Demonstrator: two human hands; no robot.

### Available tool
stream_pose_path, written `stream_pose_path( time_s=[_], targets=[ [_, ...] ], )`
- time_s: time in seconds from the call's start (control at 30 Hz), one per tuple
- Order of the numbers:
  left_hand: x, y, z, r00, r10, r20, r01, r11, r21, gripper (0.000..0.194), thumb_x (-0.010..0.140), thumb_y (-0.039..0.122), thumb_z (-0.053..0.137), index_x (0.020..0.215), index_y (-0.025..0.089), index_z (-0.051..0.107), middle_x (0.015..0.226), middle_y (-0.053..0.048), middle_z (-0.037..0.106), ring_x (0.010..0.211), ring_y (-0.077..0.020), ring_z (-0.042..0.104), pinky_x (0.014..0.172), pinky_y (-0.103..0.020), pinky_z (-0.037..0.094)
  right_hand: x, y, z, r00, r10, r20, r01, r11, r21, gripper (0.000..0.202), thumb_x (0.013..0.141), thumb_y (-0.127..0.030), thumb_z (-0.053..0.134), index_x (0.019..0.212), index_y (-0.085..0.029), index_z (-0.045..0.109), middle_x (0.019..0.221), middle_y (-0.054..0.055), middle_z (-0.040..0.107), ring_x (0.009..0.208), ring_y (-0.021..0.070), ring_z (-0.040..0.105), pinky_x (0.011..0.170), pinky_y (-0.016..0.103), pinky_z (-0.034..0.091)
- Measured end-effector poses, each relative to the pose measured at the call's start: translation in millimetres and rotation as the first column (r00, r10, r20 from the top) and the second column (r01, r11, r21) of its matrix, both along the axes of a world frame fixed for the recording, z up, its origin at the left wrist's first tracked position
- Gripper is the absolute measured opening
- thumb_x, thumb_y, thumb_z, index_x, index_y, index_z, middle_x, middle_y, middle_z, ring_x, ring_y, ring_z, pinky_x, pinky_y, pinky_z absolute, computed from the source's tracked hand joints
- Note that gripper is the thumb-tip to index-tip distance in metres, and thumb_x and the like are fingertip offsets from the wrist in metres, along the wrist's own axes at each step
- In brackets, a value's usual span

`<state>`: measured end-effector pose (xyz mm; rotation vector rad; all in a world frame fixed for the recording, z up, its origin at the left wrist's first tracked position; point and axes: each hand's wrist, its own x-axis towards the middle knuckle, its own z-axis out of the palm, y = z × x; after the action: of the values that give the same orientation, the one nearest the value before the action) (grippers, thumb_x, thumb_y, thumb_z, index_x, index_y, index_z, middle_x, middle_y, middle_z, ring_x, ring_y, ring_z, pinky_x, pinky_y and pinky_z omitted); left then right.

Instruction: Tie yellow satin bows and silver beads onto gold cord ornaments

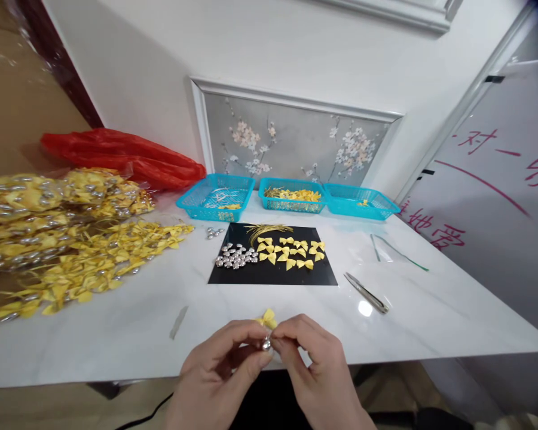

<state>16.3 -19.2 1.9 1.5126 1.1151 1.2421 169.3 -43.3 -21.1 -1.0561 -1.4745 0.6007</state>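
The left hand (222, 373) pinches a silver bead (266, 344) above the table's (130, 340) near edge; the right hand (316, 364) meets it, fingertips pinched together, on what I cannot tell. A yellow bow (269, 318) shows just beyond them. This piece looks unfinished. Beaded yellow pieces (85, 263) heaped at left seem done; loose beads (236, 257), separate bows (288, 263) and yellow strands (269, 229) remain on the black mat (273, 277).
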Motion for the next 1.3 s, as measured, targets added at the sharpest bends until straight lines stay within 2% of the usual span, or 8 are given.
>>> stream_pose_path(
  time_s=[0.3, 0.47, 0.6, 0.7, 0.77, 0.9, 1.13, 1.3],
  targets=[
    [-2, 1, -9.0, 0.985, -0.037, -0.171, 0.062, 0.988, 0.145, 0.016, 0.079, 0.019, 0.069, 0.082, 0.03, 0.081, 0.088, -0.001, 0.08, 0.078, -0.0188, 0.077, 0.067, -0.02, 0.062, -4, -7, -7.5, 0.997, 0.059, -0.053, -0.066, 0.988, -0.142, 0.019, 0.101, -0.028, 0.043, 0.104, -0.021, 0.06, 0.09, 0.005, 0.069, 0.08, 0.0156, 0.067, 0.07, 0.023, 0.052],
    [-3, 0, -23.6, 0.958, 0.015, -0.285, 0.066, 0.96, 0.272, 0.021, 0.08, 0.014, 0.068, 0.085, 0.03, 0.08, 0.094, 0.0, 0.08, 0.085, -0.0181, 0.077, 0.078, -0.02, 0.061, -4, -7, -14.9, 0.99, -0.012, 0.14, 0.017, 0.999, -0.03, 0.017, 0.1, -0.018, 0.043, 0.102, -0.022, 0.059, 0.086, 0.003, 0.069, 0.074, 0.0155, 0.066, 0.069, 0.024, 0.05],
    [-1, 0, -24.7, 0.947, -0.018, -0.321, 0.084, 0.978, 0.193, 0.02, 0.081, 0.014, 0.065, 0.087, 0.029, 0.077, 0.094, 0.002, 0.08, 0.082, -0.0165, 0.076, 0.074, -0.019, 0.06, -3, -4, -17.5, 0.966, -0.054, 0.254, 0.03, 0.995, 0.097, 0.024, 0.098, -0.011, 0.041, 0.102, -0.022, 0.062, 0.088, 0.005, 0.067, 0.078, 0.0168, 0.066, 0.07, 0.026, 0.053],
    [0, 2, -24.4, 0.944, -0.006, -0.33, 0.054, 0.989, 0.135, 0.013, 0.081, 0.018, 0.066, 0.085, 0.028, 0.073, 0.086, 0.003, 0.079, 0.072, -0.0148, 0.075, 0.068, -0.018, 0.06, 1, -3, -7.9, 0.988, -0.091, 0.122, 0.076, 0.989, 0.129, 0.021, 0.099, -0.012, 0.044, 0.095, -0.023, 0.062, 0.105, 0.007, 0.066, 0.093, 0.0175, 0.068, 0.08, 0.027, 0.056],
    [2, 3, -26.6, 0.941, 0.006, -0.339, 0.039, 0.992, 0.124, 0.009, 0.083, 0.022, 0.066, 0.088, 0.027, 0.072, 0.083, 0.003, 0.078, 0.07, -0.0146, 0.074, 0.066, -0.019, 0.06, 5, -3, 4.0, 0.99, -0.077, -0.115, 0.083, 0.995, 0.051, 0.018, 0.103, -0.019, 0.044, 0.094, -0.022, 0.059, 0.107, 0.007, 0.066, 0.084, 0.0156, 0.069, 0.073, 0.027, 0.059],
    [5, 5, -35.8, 0.932, 0.018, -0.361, 0.035, 0.99, 0.14, 0.014, 0.084, 0.027, 0.064, 0.095, 0.027, 0.072, 0.084, 0.002, 0.077, 0.071, -0.0162, 0.072, 0.068, -0.024, 0.06, 14, 0, 29.4, 0.853, 0.091, -0.514, -0.118, 0.993, -0.019, 0.018, 0.107, -0.03, 0.042, 0.096, -0.024, 0.054, 0.092, 0.001, 0.067, 0.07, 0.0129, 0.069, 0.061, 0.026, 0.06],
    [-4, 17, -37.1, 0.882, 0.05, -0.469, -0.002, 0.995, 0.103, 0.027, 0.074, 0.026, 0.068, 0.1, 0.028, 0.074, 0.099, -0.002, 0.074, 0.065, -0.0159, 0.064, 0.064, -0.028, 0.058, 15, 5, 47.4, 0.809, 0.175, -0.561, -0.132, 0.984, 0.117, 0.016, 0.108, -0.022, 0.041, 0.101, -0.024, 0.055, 0.087, -0.003, 0.065, 0.061, 0.0061, 0.06, 0.068, 0.026, 0.057],
    [-13, 34, -29.5, 0.837, 0.002, -0.547, 0.027, 0.999, 0.045, 0.028, 0.086, 0.037, 0.052, 0.093, 0.023, 0.075, 0.102, -0.006, 0.071, 0.07, -0.0188, 0.066, 0.064, -0.031, 0.056, 14, 6, 54.9, 0.823, 0.201, -0.53, -0.151, 0.979, 0.137, 0.016, 0.108, -0.021, 0.041, 0.102, -0.024, 0.056, 0.085, -0.002, 0.065, 0.056, 0.0048, 0.054, 0.064, 0.025, 0.054]
  ],
)
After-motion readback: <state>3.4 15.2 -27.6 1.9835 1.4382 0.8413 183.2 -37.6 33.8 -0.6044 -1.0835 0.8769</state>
